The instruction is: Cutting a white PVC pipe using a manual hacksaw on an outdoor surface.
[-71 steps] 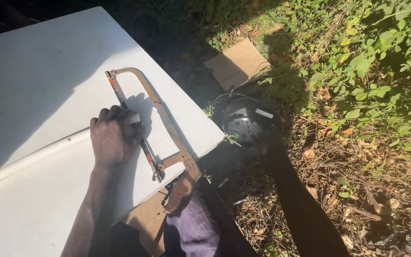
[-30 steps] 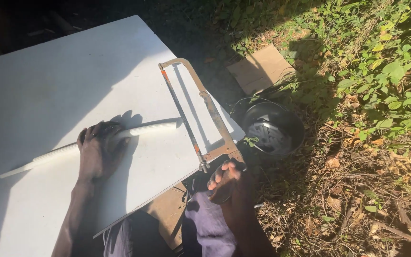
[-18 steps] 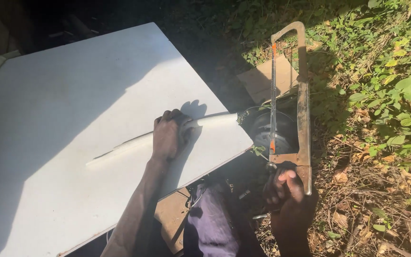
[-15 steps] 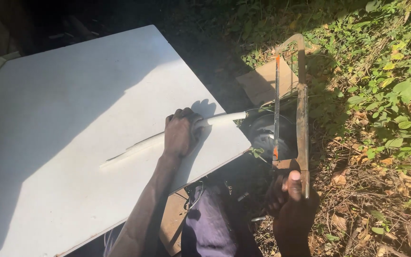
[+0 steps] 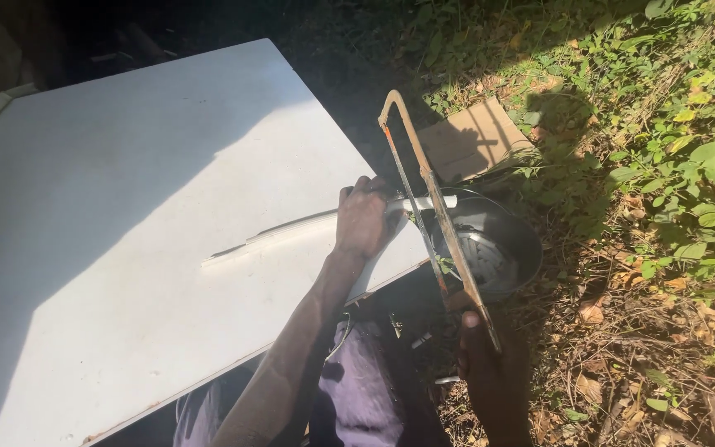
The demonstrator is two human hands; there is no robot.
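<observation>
Right hand [image 5: 490, 364], nearest the camera and in shadow: fingers clamped on the handle of a rusty hacksaw [image 5: 434, 199]. Its frame runs away from the body, blade set across the white pipe [image 5: 324, 223]. Left hand [image 5: 363, 219]: fingers closed over the pipe, pinning it to the white table [image 5: 126, 207]. The pipe's long axis lies left to right, its end overhanging the table edge just right of those fingers. Below sits a dark metal bowl [image 5: 490, 244]. Beyond, a flat brown cardboard piece [image 5: 473, 141] on the ground, no label legible.

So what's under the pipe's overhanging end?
A dark round pan sits on the ground below the pipe tip. The board and saw hide its near side.
</observation>
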